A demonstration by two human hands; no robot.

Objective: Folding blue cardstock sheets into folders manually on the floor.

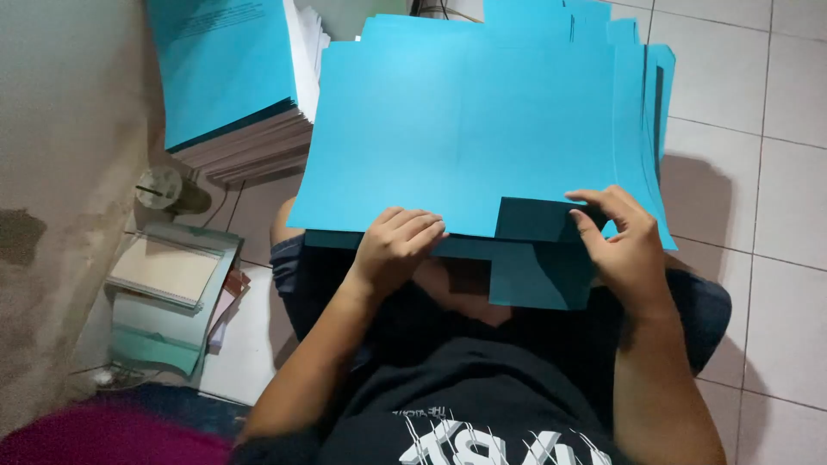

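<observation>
A large bright blue sheet of card [465,120] lies on a stack of similar blue sheets on my lap, above the tiled floor. My left hand [392,245] rests knuckles-up on its near edge, fingers curled over the border. My right hand [624,241] pinches a darker blue folded flap [538,258] at the sheet's near right edge, thumb and fingers closed on it. More blue sheets [655,95] fan out under the right side of the top one.
A thick pile of blue-covered booklets [233,86] stands at the upper left. Notebooks and a spiral pad [168,275] lie by the wall on the left, near a small round object [164,189]. White floor tiles [758,172] spread to the right.
</observation>
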